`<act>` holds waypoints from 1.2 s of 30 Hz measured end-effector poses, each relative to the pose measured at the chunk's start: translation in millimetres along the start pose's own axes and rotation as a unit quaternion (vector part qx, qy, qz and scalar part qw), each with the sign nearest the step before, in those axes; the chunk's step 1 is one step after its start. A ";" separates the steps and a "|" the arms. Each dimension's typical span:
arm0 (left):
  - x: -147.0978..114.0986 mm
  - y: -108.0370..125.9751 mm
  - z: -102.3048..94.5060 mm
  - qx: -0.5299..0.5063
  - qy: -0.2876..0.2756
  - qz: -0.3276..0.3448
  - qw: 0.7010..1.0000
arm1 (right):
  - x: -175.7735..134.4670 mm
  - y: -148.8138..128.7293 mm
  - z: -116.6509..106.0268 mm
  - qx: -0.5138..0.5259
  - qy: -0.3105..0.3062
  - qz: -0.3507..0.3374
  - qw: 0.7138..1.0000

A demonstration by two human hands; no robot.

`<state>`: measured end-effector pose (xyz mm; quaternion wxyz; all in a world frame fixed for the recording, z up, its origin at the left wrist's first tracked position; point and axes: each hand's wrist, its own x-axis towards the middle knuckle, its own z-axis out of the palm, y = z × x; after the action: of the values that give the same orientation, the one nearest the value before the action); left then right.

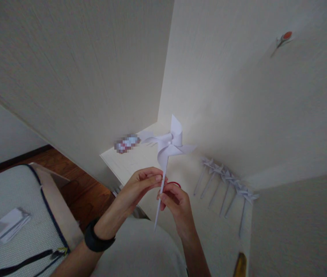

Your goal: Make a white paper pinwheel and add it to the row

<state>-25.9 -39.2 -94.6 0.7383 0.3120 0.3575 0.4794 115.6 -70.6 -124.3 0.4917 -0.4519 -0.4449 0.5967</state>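
A white paper pinwheel (169, 143) on a thin white stick stands nearly upright between my hands, its blades at the top. My left hand (144, 184), with a dark band on the wrist, pinches the stick below the blades. Lower down, my right hand (177, 204) has its thumb and fingers closed round the same stick. A thin red curved thing (174, 183) shows just behind the right fingers; its kind is mostly hidden. To the right, several similar white pinwheels (226, 177) lie in a row on the white tabletop (192, 227).
Walls enclose the table at the back and right. A blurred-out item (127, 143) lies near its back left edge. At left, folded white paper (10, 225) rests on a mattress (16, 188). A yellow-brown object (240, 264) shows at lower right.
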 end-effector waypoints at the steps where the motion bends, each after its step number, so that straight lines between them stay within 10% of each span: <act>1: 0.0 -3.2 -1.5 0.001 -0.003 -0.001 1.000 | -0.4 3.4 0.7 0.003 0.003 -0.001 1.000; 20: 6.7 -36.6 -8.6 0.012 0.017 -0.038 0.999 | -22.7 59.8 21.5 0.008 0.162 -0.037 0.986; 36: 13.7 -44.8 -7.7 0.083 -0.007 -0.080 0.993 | -21.8 82.4 15.0 -0.012 0.145 -0.010 0.989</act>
<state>-6.6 -41.0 -137.9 0.7480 0.3458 0.4148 0.3857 88.1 -103.4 -199.5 0.5510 -0.5352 -0.3808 0.5148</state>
